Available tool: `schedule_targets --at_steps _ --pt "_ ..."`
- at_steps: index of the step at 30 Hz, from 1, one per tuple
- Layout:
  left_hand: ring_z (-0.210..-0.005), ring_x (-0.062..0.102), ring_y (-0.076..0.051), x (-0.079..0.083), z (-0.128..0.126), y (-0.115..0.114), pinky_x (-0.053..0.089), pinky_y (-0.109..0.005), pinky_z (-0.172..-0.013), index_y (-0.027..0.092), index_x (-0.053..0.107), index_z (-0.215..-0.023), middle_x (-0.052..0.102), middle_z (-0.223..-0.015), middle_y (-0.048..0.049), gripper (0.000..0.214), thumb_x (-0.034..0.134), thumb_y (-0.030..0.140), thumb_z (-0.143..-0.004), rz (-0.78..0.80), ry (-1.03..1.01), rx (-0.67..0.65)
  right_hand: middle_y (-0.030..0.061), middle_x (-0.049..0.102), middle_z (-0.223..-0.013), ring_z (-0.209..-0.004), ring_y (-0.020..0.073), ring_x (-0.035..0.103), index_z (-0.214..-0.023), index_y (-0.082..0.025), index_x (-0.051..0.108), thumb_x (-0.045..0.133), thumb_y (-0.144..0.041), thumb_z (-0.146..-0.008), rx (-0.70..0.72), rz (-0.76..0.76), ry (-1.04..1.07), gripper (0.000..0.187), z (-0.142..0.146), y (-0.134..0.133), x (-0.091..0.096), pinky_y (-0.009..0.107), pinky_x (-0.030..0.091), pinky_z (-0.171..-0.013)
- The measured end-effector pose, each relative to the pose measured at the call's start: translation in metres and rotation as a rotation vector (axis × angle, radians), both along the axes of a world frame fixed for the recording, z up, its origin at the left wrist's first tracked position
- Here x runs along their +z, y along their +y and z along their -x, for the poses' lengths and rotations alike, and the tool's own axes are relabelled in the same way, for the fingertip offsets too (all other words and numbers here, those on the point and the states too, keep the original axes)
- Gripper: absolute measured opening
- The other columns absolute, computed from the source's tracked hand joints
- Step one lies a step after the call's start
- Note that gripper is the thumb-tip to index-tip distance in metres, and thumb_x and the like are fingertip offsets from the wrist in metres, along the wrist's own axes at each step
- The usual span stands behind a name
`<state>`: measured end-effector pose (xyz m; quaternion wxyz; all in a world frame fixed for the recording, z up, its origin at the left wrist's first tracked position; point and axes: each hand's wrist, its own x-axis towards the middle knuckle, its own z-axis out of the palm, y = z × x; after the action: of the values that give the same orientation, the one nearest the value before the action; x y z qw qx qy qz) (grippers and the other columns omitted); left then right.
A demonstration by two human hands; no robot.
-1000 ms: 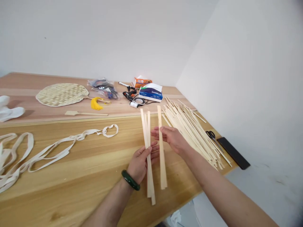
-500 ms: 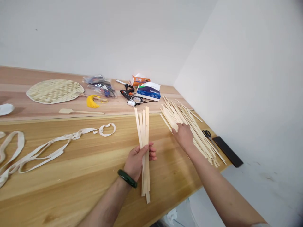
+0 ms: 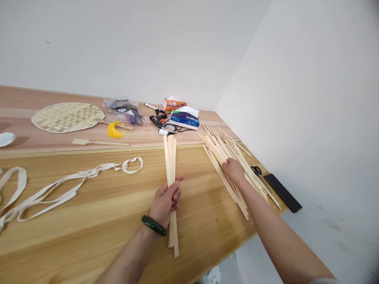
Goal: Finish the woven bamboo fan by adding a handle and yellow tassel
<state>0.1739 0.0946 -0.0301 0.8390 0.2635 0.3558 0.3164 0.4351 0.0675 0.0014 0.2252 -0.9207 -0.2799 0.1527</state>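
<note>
My left hand (image 3: pixel 164 202) grips a narrow bundle of flat bamboo strips (image 3: pixel 170 159) upright, with their ends sticking out above and below the fist. A dark green bangle (image 3: pixel 153 225) circles that wrist. My right hand (image 3: pixel 234 172) lies on a loose, fanned pile of similar bamboo strips (image 3: pixel 217 148) on the table's right side. Its fingers curl over the strips, and I cannot tell whether they grip any.
On the wooden table (image 3: pixel 89 240) lie a woven bamboo fan (image 3: pixel 67 117), a yellow tassel (image 3: pixel 114 130), a glue gun (image 3: pixel 156 120), a blue-and-white box (image 3: pixel 184 118), cream ribbon (image 3: pixel 74 184), black scissors (image 3: pixel 257 170) and a black strip (image 3: pixel 282 193). The table's right edge runs close to the pile.
The left hand has moved left, and its strips are drawn into a tighter bundle. Over the last second, the right hand has left the bundle for the pile, where strips now slant further toward the front.
</note>
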Motion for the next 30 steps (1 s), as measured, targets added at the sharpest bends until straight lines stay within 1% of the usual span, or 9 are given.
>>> schedule_targets --at_steps 4,8,10,13,17,20,25,28,30 --pt "-0.039 0.028 -0.001 -0.002 -0.002 0.000 0.021 -0.013 -0.035 0.010 0.068 -0.096 0.046 -0.049 0.0095 0.054 0.083 0.046 -0.059 0.001 -0.063 0.028 0.0011 0.063 -0.083 -0.064 0.0110 0.059 -0.092 -0.014 0.061 0.054 -0.031 -0.095 0.028 -0.270 0.264 0.018 0.002 -0.001 0.019 0.027 0.051 -0.061" --pt "-0.050 0.052 -0.008 -0.002 -0.004 0.000 0.047 -0.021 -0.046 0.009 0.070 -0.093 0.065 -0.063 -0.0004 0.042 0.082 0.037 -0.063 -0.006 -0.108 0.082 0.0018 0.063 -0.075 -0.058 0.0098 0.056 -0.079 -0.017 0.058 0.055 -0.022 -0.084 0.132 -0.461 0.583 0.009 0.033 -0.001 0.029 0.025 0.050 -0.058" --pt "-0.068 0.065 -0.015 -0.002 -0.004 0.002 0.057 -0.028 -0.066 0.008 0.072 -0.091 0.073 -0.078 -0.0080 0.034 0.080 0.029 -0.066 0.021 -0.124 0.114 0.0030 0.064 -0.076 -0.061 0.0112 0.058 -0.078 -0.017 0.059 0.059 -0.025 -0.078 0.187 -0.508 0.719 0.008 0.055 -0.001 0.027 0.027 0.052 -0.061" --pt "-0.091 0.070 -0.021 -0.001 -0.004 0.005 0.055 -0.032 -0.087 0.008 0.073 -0.091 0.076 -0.097 -0.0133 0.026 0.077 0.021 -0.069 0.061 -0.161 0.157 0.0045 0.066 -0.079 -0.063 0.0131 0.060 -0.078 -0.017 0.061 0.064 -0.032 -0.073 0.273 -0.529 0.871 0.016 0.086 0.001 0.020 0.030 0.054 -0.064" --pt "-0.085 0.069 -0.018 -0.001 -0.004 0.008 0.054 -0.029 -0.080 0.010 0.074 -0.094 0.076 -0.096 -0.0107 0.029 0.080 0.022 -0.068 0.041 -0.255 0.198 0.0066 0.069 -0.083 -0.067 0.0160 0.063 -0.081 -0.016 0.065 0.064 -0.037 -0.076 0.398 -0.505 0.932 0.021 0.122 0.002 0.009 0.033 0.055 -0.064" --pt "-0.069 0.066 -0.014 -0.002 -0.003 0.009 0.052 -0.026 -0.065 0.013 0.074 -0.096 0.075 -0.081 -0.0049 0.037 0.085 0.027 -0.063 0.038 -0.286 0.200 0.0066 0.071 -0.089 -0.072 0.0185 0.065 -0.093 -0.018 0.067 0.062 -0.033 -0.081 0.464 -0.504 0.799 0.020 0.145 0.000 -0.001 0.036 0.056 -0.069" --pt "-0.079 0.068 -0.016 -0.003 -0.001 0.010 0.052 -0.028 -0.078 0.013 0.073 -0.093 0.075 -0.088 -0.0055 0.038 0.086 0.026 -0.061 0.051 -0.247 0.238 0.0139 0.064 -0.126 -0.115 0.0262 0.060 -0.123 -0.019 0.059 0.046 -0.019 -0.089 0.738 -0.497 0.081 0.036 0.175 -0.009 -0.018 0.045 0.049 -0.098" --pt "-0.085 0.068 -0.016 -0.002 0.000 0.012 0.052 -0.028 -0.083 0.013 0.073 -0.093 0.076 -0.090 -0.0068 0.030 0.081 0.024 -0.067 0.078 -0.215 0.281 0.0160 0.064 -0.125 -0.115 0.0262 0.061 -0.125 -0.014 0.057 0.043 -0.017 -0.091 0.833 -0.478 -0.116 0.037 0.180 -0.018 -0.019 0.043 0.052 -0.095" --pt "-0.084 0.069 -0.017 -0.001 0.001 0.013 0.053 -0.031 -0.083 0.012 0.072 -0.094 0.076 -0.089 -0.0076 0.024 0.076 0.022 -0.072 0.080 -0.215 0.282 0.0141 0.068 -0.117 -0.102 0.0242 0.067 -0.121 -0.014 0.059 0.044 -0.018 -0.093 0.829 -0.457 -0.236 0.032 0.177 -0.026 -0.014 0.038 0.056 -0.083"
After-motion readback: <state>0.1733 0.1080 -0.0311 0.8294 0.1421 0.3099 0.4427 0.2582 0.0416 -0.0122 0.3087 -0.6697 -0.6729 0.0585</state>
